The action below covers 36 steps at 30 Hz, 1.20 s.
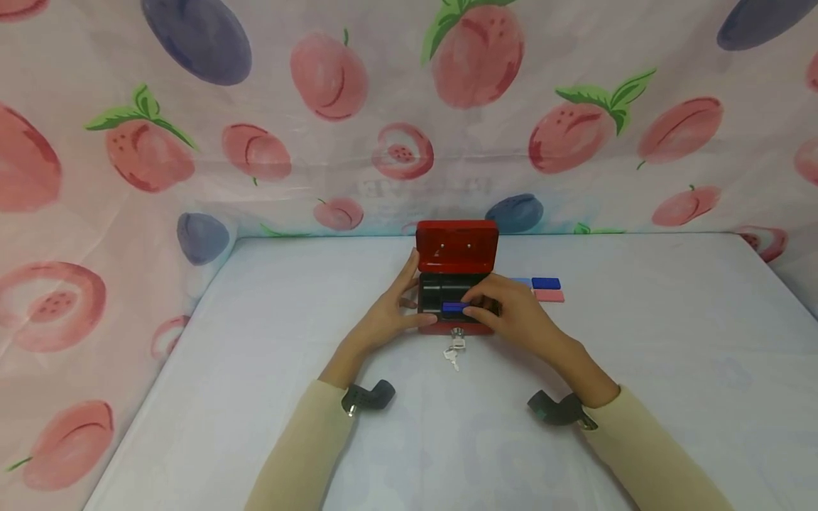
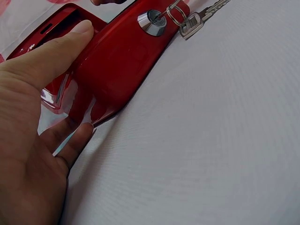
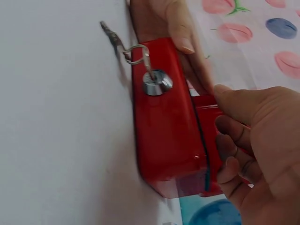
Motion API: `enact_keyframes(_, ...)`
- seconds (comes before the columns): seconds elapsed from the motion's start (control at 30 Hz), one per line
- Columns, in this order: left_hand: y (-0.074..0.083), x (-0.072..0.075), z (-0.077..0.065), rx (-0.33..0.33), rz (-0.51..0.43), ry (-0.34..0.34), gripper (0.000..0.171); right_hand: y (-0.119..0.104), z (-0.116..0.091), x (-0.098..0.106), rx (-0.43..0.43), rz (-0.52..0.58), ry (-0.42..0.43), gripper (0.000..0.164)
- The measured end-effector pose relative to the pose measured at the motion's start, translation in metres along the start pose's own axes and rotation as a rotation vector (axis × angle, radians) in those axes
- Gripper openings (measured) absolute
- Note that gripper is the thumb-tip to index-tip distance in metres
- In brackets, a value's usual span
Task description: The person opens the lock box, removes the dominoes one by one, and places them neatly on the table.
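Observation:
A red metal cash box [image 1: 441,328] stands with its lid [image 1: 456,238] raised, its black inside showing. My left hand [image 1: 382,318] holds the box at its left side, thumb over the front rim and fingers against the side wall. Over the front of the inside, my right hand [image 1: 520,316] pinches a small dark blue rectangular block [image 1: 451,307] between thumb and fingers. In the right wrist view the block is hidden. A key sits in the front lock [image 2: 152,22], and a second key [image 2: 192,24] hangs from its ring.
To the right of the box, partly behind my right hand, lie a dark blue block [image 1: 546,283], a pink block [image 1: 549,295] and a light blue piece [image 1: 524,282]. A fruit-patterned cloth [image 1: 402,191] hangs behind the white table [image 1: 639,355].

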<state>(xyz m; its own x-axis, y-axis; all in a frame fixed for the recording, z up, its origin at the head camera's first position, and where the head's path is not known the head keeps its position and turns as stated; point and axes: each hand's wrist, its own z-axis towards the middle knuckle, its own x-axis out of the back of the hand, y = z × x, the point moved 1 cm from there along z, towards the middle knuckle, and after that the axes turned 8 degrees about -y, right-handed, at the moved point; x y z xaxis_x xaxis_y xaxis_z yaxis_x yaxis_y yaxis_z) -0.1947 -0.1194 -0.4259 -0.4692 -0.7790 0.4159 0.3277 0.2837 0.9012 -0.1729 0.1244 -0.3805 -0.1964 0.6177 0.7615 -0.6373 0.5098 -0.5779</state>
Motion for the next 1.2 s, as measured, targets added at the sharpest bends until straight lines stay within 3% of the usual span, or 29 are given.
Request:
enact_keyframes(0.27, 0.000, 0.000, 0.001, -0.009, 0.005, -0.001, 0.109, 0.001, 0.002, -0.006, -0.056, -0.066, -0.034, 0.013)
enact_keyframes(0.5, 0.000, 0.001, 0.000, 0.035, 0.002, 0.010, 0.107, -0.003, 0.005, -0.006, -0.119, -0.116, -0.086, 0.012)
enact_keyframes(0.63, 0.000, 0.000, 0.000, 0.018, -0.010, 0.008, 0.106, -0.003, 0.007, -0.006, -0.144, -0.139, -0.105, 0.011)
enact_keyframes(1.0, 0.000, 0.000, 0.000, 0.000, -0.011, 0.000, 0.106, -0.008, 0.011, -0.004, -0.176, -0.157, -0.136, 0.011)
enact_keyframes(1.07, 0.009, 0.001, -0.002, -0.007, -0.020, -0.007, 0.105, -0.008, 0.012, -0.003, -0.180, -0.153, -0.141, 0.011)
enact_keyframes(1.2, 0.010, 0.001, -0.001, -0.006, -0.018, -0.008, 0.105, -0.005, 0.015, -0.003, -0.202, -0.138, -0.158, 0.008)
